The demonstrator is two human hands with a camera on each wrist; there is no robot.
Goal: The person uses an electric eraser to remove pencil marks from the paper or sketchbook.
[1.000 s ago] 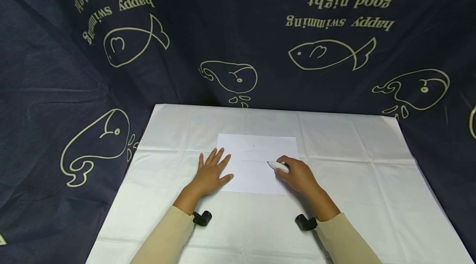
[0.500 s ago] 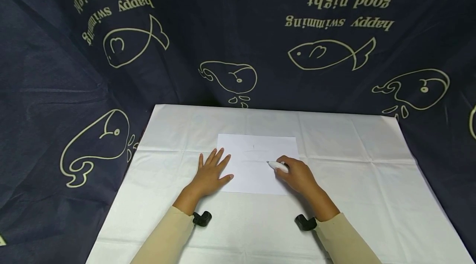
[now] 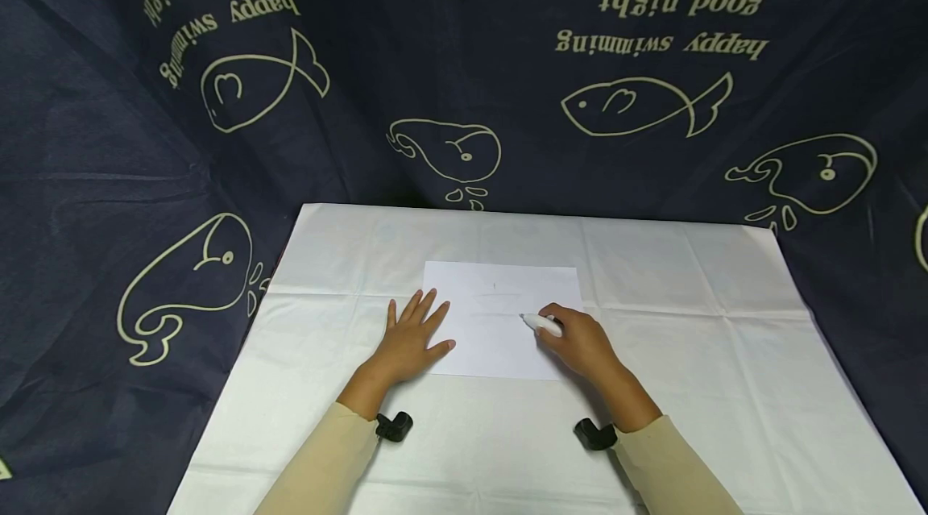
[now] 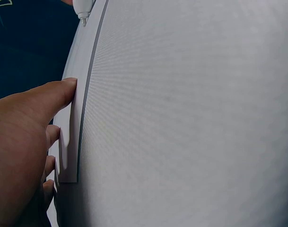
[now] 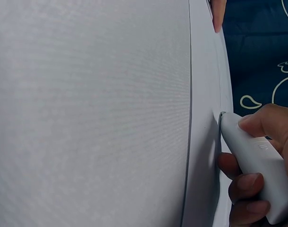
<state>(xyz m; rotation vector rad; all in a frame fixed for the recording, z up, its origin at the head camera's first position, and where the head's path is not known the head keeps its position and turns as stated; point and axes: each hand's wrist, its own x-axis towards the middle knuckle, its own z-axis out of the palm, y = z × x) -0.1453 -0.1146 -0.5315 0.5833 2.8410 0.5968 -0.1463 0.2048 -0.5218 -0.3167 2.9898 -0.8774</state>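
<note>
A white sheet of paper (image 3: 500, 354) lies on the white-covered table, with faint thin lines and a short mark on it. My left hand (image 3: 408, 344) rests on the sheet's left side, fingers spread; its thumb also touches the paper in the left wrist view. At the right part of the sheet my right hand (image 3: 580, 342) grips a white utility knife (image 5: 257, 161) with a smooth thick body. The small metal tip points left and meets the paper in the head view. Whether the blade goes through the sheet cannot be seen.
The table (image 3: 689, 354) has a creased white cloth over it. Behind and beside it hangs a dark blue curtain (image 3: 464, 64) printed with fish, whales and lettering. Black camera mounts (image 3: 395, 426) sit on both wrists.
The utility knife's tip has shifted very slightly left with my right hand. My left hand and the paper have stayed in place.
</note>
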